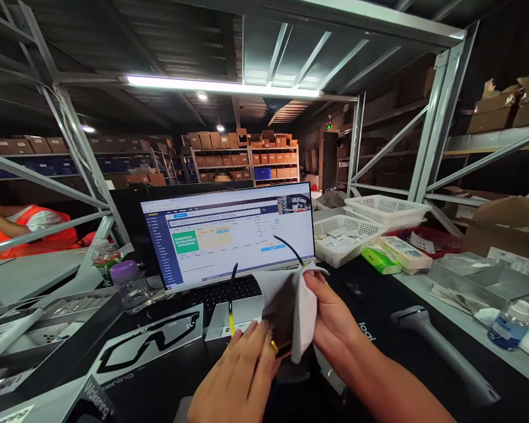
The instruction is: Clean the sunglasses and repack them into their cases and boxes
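A pair of glasses (pixel 278 314) with a large dark lens and black-and-yellow temples is between my hands, in front of the monitor. Its temples point up and away from me. My left hand (pixel 240 373) grips the near left side of the frame, fingers pressed together. My right hand (pixel 335 317) is closed around a light grey cloth (pixel 305 320), which wraps the right side of the glasses and covers part of the lens. The right fingertips are hidden behind the cloth. Just beyond my left hand lies an open grey-white box (pixel 217 323), partly covered.
Behind the glasses stands a lit monitor (pixel 242 235) with a keyboard (pixel 216 291). A barcode scanner (pixel 445 352) and a spray bottle (pixel 509 326) lie right; white baskets (pixel 341 235) stand beyond. A printed box (pixel 152 341) and purple-lidded jar (pixel 130 285) are left. A person in orange (pixel 30 229) sits far left.
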Demonstrator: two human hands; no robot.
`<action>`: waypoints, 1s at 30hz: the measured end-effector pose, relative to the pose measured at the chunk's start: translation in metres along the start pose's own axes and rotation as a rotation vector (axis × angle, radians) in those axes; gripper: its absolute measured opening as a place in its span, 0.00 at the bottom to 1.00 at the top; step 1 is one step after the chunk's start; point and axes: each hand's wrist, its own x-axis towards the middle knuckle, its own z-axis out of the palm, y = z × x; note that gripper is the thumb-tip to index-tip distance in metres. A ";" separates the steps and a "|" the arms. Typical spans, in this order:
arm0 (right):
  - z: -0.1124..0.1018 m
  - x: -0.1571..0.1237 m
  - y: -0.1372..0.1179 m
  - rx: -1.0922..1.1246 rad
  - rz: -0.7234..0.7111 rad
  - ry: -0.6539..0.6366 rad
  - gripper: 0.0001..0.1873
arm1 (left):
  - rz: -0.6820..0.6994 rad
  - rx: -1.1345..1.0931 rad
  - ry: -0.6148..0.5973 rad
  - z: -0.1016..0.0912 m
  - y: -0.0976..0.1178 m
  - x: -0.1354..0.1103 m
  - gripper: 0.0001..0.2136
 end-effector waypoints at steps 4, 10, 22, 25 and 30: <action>-0.015 0.022 -0.010 -0.115 0.139 -0.088 0.21 | -0.140 -0.039 -0.060 0.003 -0.005 0.001 0.06; -0.051 0.056 -0.052 -0.668 -0.296 0.023 0.28 | -0.272 0.004 -0.142 -0.008 -0.039 0.003 0.11; -0.022 0.001 -0.029 -1.489 -0.276 -0.857 0.22 | 0.153 -0.198 -0.283 -0.008 -0.034 0.016 0.13; -0.026 0.006 -0.035 -1.317 -0.084 -0.885 0.27 | 0.158 -0.233 -0.268 -0.011 -0.035 0.017 0.11; -0.032 0.012 -0.059 -1.238 0.045 -1.049 0.28 | 0.120 -0.337 -0.272 -0.017 -0.040 0.017 0.10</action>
